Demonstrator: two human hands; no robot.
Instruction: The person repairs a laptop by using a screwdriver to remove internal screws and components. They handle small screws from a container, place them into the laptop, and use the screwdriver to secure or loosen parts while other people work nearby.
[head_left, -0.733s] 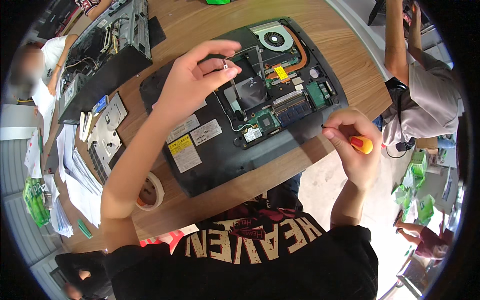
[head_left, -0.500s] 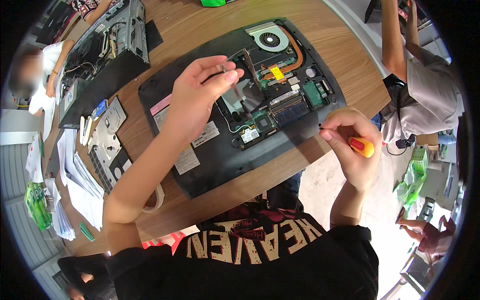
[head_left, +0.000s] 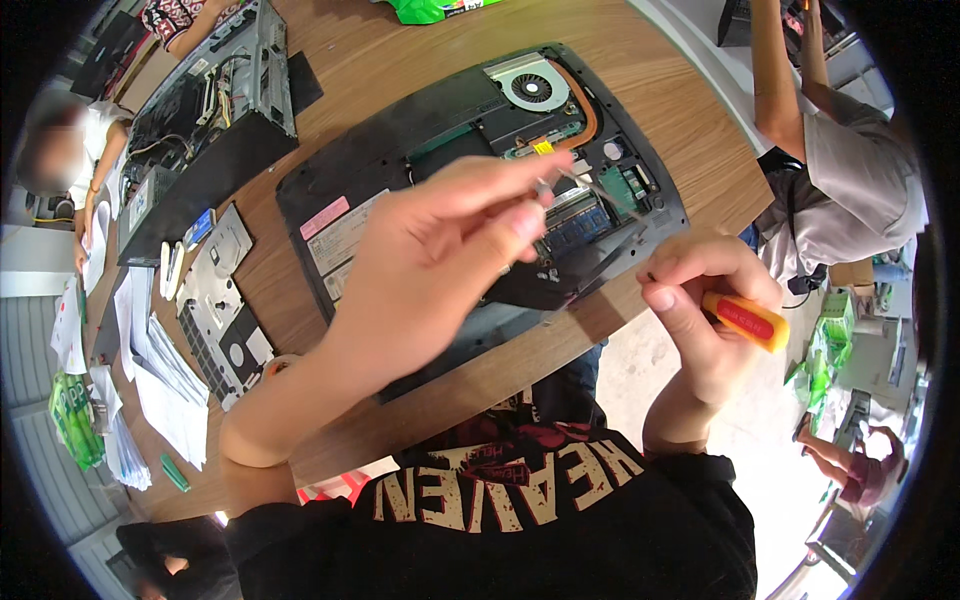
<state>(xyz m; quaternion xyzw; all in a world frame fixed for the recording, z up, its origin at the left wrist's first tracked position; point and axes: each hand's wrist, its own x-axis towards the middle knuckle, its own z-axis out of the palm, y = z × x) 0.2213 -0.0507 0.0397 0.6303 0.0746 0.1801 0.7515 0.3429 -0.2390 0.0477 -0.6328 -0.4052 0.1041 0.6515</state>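
My left hand (head_left: 420, 270), slightly motion-blurred, grips a metal bracket with a black sheet (head_left: 570, 260), held raised over the open underside of a black laptop (head_left: 355, 170). An open bay (head_left: 445, 145), the cooling fan (head_left: 532, 90) and copper heat pipe (head_left: 586, 115) show behind it. My right hand (head_left: 705, 335) is closed round a yellow-and-red screwdriver (head_left: 745, 320) at the front right of the laptop. A tiny dark object (head_left: 650, 278) sits at its thumb and index tips, too small to identify.
An opened computer case (head_left: 200, 130), a metal plate (head_left: 220, 310), paper stacks (head_left: 165, 390) and green packs (head_left: 75, 420) lie on the left of the desk (head_left: 690, 130). Co-workers are at left (head_left: 95, 150) and right (head_left: 830, 190); another (head_left: 850, 460) is farther off.
My left hand has moved right and toward me, lifting the bracket and black sheet out of the laptop's bay. My right hand has shifted slightly down and right with the screwdriver.
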